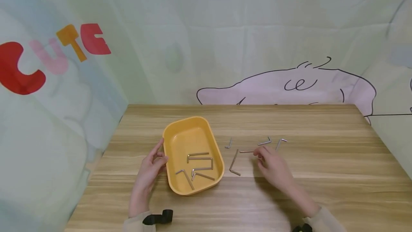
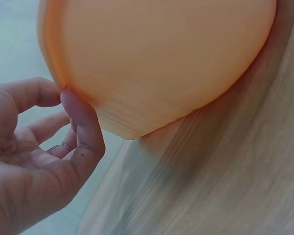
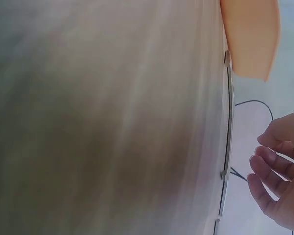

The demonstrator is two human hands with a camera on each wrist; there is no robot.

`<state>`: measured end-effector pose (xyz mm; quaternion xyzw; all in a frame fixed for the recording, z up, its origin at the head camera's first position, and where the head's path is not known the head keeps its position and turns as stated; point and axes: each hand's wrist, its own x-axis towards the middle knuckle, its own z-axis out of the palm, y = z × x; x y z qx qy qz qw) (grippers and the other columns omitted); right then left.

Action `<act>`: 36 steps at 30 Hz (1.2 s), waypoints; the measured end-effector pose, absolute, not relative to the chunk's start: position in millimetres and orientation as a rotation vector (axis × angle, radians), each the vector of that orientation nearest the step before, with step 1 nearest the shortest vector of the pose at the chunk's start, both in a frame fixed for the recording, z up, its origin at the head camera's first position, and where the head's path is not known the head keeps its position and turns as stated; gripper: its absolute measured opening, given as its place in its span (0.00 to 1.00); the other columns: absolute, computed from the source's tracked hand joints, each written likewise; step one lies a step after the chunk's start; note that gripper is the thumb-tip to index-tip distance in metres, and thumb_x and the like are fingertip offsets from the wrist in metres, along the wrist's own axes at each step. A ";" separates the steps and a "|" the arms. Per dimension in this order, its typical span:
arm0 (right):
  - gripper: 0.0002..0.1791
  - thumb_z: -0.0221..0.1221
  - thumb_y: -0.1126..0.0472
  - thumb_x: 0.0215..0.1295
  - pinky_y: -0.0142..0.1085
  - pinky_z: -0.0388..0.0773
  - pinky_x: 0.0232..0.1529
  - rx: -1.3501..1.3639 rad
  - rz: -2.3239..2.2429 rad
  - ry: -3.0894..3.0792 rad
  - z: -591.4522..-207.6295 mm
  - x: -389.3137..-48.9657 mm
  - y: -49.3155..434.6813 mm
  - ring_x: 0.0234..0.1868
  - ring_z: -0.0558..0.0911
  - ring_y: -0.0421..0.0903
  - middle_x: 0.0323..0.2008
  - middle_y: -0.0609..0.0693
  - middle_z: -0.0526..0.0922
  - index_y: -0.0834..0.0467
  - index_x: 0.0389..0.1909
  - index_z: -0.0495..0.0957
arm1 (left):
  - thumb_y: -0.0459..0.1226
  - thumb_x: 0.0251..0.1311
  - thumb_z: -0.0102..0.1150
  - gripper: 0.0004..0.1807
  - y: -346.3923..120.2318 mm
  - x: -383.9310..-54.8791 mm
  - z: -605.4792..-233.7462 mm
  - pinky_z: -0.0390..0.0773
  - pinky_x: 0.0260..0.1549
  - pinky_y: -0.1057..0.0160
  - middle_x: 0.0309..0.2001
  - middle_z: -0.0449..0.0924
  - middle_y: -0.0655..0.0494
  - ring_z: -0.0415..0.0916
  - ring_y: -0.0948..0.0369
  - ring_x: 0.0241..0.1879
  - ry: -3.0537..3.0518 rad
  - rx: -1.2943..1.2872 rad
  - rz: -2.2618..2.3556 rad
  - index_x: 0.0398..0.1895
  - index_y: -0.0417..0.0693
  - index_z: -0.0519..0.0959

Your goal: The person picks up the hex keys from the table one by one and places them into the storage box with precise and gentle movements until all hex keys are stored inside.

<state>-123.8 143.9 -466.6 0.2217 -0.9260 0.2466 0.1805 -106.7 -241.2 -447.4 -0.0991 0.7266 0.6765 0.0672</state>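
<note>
While a pale green cloth with coloured cartoon prints (image 1: 193, 46) hangs behind and at the left, a brown table with a wood-grain surface (image 1: 244, 203) fills the lower part of the head view. On this table, left of its middle, is a yellow-orange rectangular tray with rounded corners (image 1: 193, 137), turned slightly at an angle; whether its bottom lies fully on the surface, one cannot tell.

The person's left hand (image 1: 150, 173) is at the left wall of the tray, and its thumb and forefinger pinch the rim. The right hand (image 1: 273, 165) is to the right of the tray, over the table. Its fingers are loosely curved and a little apart, and in the right wrist view nothing is seen between them and the thumb. A black band (image 1: 159, 218) is around the light beige left sleeve.

In the near part of the tray lie five L-shaped grey metal rods (image 1: 188, 179), some touching or crossing. Between the tray and the right hand lies a longer L-shaped rod (image 1: 234, 160). Just beside it, a straight rod part (image 1: 246, 151) reaches to the right fingertips; whether they touch it, one cannot tell. Three smaller bent rods (image 1: 265, 142) lie farther back, apart from each other.
</note>
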 end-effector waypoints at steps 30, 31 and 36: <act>0.19 0.68 0.75 0.39 0.36 0.79 0.31 0.665 0.557 -2.676 -471.5 -127.5 201.7 0.31 0.78 0.44 0.31 0.51 0.79 0.61 0.36 0.78 | 0.30 0.66 0.51 0.36 -239.6 -106.5 -444.1 0.78 0.34 0.71 0.41 0.67 0.57 0.73 0.68 0.34 2.192 -0.318 2.039 0.75 0.58 0.55; 0.19 0.68 0.75 0.39 0.36 0.80 0.31 0.664 0.550 -2.681 -471.4 -128.0 203.4 0.32 0.79 0.44 0.32 0.51 0.79 0.61 0.36 0.78 | 0.30 0.66 0.51 0.35 -239.7 -106.4 -444.3 0.78 0.34 0.71 0.41 0.67 0.57 0.73 0.68 0.34 2.194 -0.317 2.041 0.75 0.58 0.55; 0.18 0.68 0.76 0.39 0.37 0.81 0.32 0.708 0.509 -2.659 -471.0 -131.3 211.4 0.32 0.80 0.45 0.32 0.51 0.79 0.62 0.35 0.79 | 0.30 0.66 0.50 0.36 -239.6 -106.3 -445.4 0.79 0.35 0.71 0.41 0.67 0.57 0.74 0.68 0.34 2.185 -0.321 2.044 0.75 0.60 0.55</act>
